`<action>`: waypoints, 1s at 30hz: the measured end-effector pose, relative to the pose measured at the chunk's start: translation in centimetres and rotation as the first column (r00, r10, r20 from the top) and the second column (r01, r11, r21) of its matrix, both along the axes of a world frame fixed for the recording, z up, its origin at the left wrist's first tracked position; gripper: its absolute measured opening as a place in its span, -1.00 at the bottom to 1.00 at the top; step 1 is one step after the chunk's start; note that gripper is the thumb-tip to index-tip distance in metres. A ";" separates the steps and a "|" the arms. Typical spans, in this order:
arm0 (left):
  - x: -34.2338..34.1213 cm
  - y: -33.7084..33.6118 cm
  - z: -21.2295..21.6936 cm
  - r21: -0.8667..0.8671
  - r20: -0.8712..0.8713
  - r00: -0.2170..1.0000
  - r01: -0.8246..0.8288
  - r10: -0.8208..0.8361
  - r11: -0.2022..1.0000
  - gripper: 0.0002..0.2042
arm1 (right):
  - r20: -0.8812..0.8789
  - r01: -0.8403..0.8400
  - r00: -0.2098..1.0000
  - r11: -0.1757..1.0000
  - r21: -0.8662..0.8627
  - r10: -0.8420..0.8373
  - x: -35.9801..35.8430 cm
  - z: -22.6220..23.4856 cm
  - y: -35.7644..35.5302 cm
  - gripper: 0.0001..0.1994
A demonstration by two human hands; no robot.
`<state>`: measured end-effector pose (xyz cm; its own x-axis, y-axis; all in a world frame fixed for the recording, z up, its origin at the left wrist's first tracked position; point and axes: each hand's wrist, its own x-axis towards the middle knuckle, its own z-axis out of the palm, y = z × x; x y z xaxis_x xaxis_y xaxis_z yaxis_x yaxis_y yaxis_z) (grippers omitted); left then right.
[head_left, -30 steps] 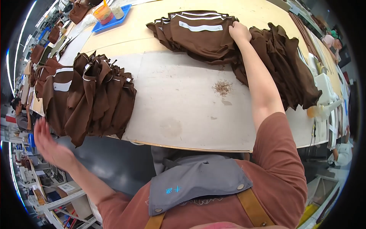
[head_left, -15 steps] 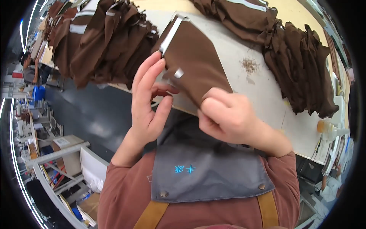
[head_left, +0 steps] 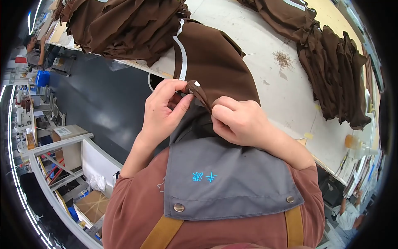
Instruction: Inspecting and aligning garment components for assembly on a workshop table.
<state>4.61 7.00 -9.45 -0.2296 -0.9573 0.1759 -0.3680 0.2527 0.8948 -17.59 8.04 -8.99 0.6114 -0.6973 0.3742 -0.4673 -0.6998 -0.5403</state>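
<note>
A brown fabric piece with a white strip along its left edge hangs over the table's near edge in front of me. My left hand pinches the folded near edge of this fabric between thumb and fingers, beside a small white tab. Close by on the right, my right hand has its fingers curled tightly round the same edge. Between the two hands the edge is bunched into a narrow, slanting fold. The fingertips of the right hand are partly hidden.
A heap of brown fabric pieces lies at the far left of the pale table. More brown pieces are piled on the right. Thread scraps lie between. A metal-framed rack stands at lower left; a person is farther off.
The left hand has closed from loosely spread fingers onto the fabric edge. The fabric has shifted and now curves down toward me, while the right hand keeps its grip.
</note>
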 end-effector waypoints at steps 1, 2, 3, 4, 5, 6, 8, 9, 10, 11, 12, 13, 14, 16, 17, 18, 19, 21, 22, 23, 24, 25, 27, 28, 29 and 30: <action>0.1 0.2 0.3 0.002 -0.002 1.000 -0.003 0.003 1.000 -0.82 | -0.002 -0.003 1.000 1.000 0.002 0.003 0.0 0.3 -0.2 -0.84; 0.1 0.4 0.6 0.141 -0.113 0.994 0.019 -0.003 0.990 -0.83 | 0.025 -0.082 0.996 0.995 0.052 0.080 -0.2 0.8 -0.8 -0.83; 0.2 0.4 0.9 0.274 -0.223 0.975 0.056 0.006 0.960 -0.84 | 0.057 -0.160 0.986 0.982 0.100 0.155 -0.3 1.5 -1.6 -0.80; 0.5 0.5 1.2 0.276 -0.225 0.974 0.054 0.009 0.960 -0.84 | 0.120 -0.138 0.986 0.974 0.177 0.118 -0.3 2.1 -2.6 -0.73; 0.8 0.6 1.4 0.346 -0.354 0.934 0.176 -0.045 0.922 -0.83 | 0.193 -0.140 0.972 0.990 0.026 0.132 -0.1 1.9 -4.3 -0.66; 1.2 0.7 1.7 0.395 -0.480 0.873 0.300 -0.084 0.868 -0.82 | 0.201 -0.196 0.959 0.980 -0.034 0.199 0.3 2.1 -5.9 -0.60; 1.6 0.2 2.2 0.311 -0.478 0.864 0.337 -0.160 0.889 -0.81 | 0.200 -0.241 0.946 0.966 -0.097 0.256 1.5 2.2 -8.1 -0.52; 1.8 -0.1 2.6 0.224 -0.466 0.853 0.371 -0.236 0.901 -0.81 | 0.240 -0.384 0.892 0.922 -0.048 0.384 2.1 2.1 -8.8 -0.46; 2.5 -0.5 2.9 0.196 -0.426 0.859 0.395 -0.285 0.898 -0.79 | 0.285 -0.528 0.813 0.849 -0.008 0.508 2.7 2.1 -9.6 -0.40; 2.6 -0.8 3.4 0.191 -0.423 0.859 0.395 -0.287 0.899 -0.79 | 0.283 -0.527 0.813 0.850 -0.013 0.509 2.9 2.3 -10.4 -0.40; 2.6 -1.2 4.0 0.113 -0.311 0.901 0.350 -0.301 0.930 -0.79 | 0.281 -0.543 0.801 0.839 -0.029 0.528 3.1 2.7 -11.1 -0.39; 2.7 -1.3 4.5 0.030 -0.195 0.935 0.307 -0.296 0.951 -0.79 | 0.281 -0.562 0.787 0.826 -0.043 0.550 3.3 3.1 -11.5 -0.38; 2.8 -1.6 4.9 0.008 -0.164 0.947 0.281 -0.276 0.960 -0.78 | 0.293 -0.557 0.799 0.830 0.032 0.525 3.3 3.4 -11.4 -0.40; 3.1 -2.3 5.6 -0.043 -0.101 0.945 0.307 -0.310 0.951 -0.77 | 0.238 -0.525 0.837 0.846 0.092 0.493 2.8 5.2 -11.2 -0.39; 3.2 -2.6 6.1 -0.089 -0.042 0.939 0.337 -0.342 0.937 -0.77 | 0.179 -0.485 0.871 0.861 0.155 0.458 2.7 5.8 -11.2 -0.38; 3.0 -2.6 6.8 -0.124 0.023 0.954 0.300 -0.299 0.946 -0.75 | 0.184 -0.474 0.867 0.880 0.023 0.462 2.7 5.4 -11.5 -0.53; 3.0 -2.8 7.1 -0.127 0.024 0.953 0.303 -0.302 0.945 -0.75 | 0.183 -0.471 0.869 0.882 0.020 0.460 2.4 5.6 -11.4 -0.53; 3.0 -3.0 7.4 -0.218 0.171 0.962 0.250 -0.215 0.944 -0.74 | 0.163 -0.491 0.870 0.841 0.227 0.465 1.8 6.5 -11.2 -0.70; 2.8 -3.1 7.5 -0.248 0.201 0.960 0.240 -0.193 0.939 -0.75 | 0.104 -0.455 0.890 0.853 0.256 0.443 1.6 7.2 -10.8 -0.78; 2.6 -3.0 7.5 -0.249 0.199 0.960 0.244 -0.197 0.937 -0.75 | 0.102 -0.451 0.892 0.855 0.256 0.440 1.5 6.9 -10.6 -0.78; 2.4 -2.9 7.5 -0.267 0.224 0.960 0.227 -0.169 0.937 -0.76 | 0.119 -0.438 0.899 0.862 0.253 0.422 1.3 6.2 -10.3 -0.79; 2.3 -2.9 7.6 -0.287 0.248 0.958 0.211 -0.141 0.934 -0.76 | 0.135 -0.426 0.905 0.870 0.249 0.404 1.2 5.9 -10.1 -0.80; 2.0 -2.8 7.4 -0.314 0.284 0.956 0.166 -0.075 0.935 -0.77 | 0.130 -0.384 0.923 0.872 0.303 0.361 1.0 6.2 -8.8 -0.82; 1.9 -2.8 7.3 -0.339 0.319 0.948 0.120 -0.006 0.933 -0.77 | 0.116 -0.262 0.965 0.905 0.335 0.237 1.0 6.4 -8.1 -0.82; 1.8 -2.7 7.0 -0.339 0.319 0.948 0.121 -0.007 0.933 -0.77 | 0.098 -0.137 0.989 0.921 0.365 0.108 0.9 6.5 -7.5 -0.82; 1.7 -2.7 6.6 -0.336 0.320 0.947 0.110 0.004 0.935 -0.79 | 0.109 -0.083 0.992 0.960 0.266 0.055 0.9 5.6 -7.2 -0.83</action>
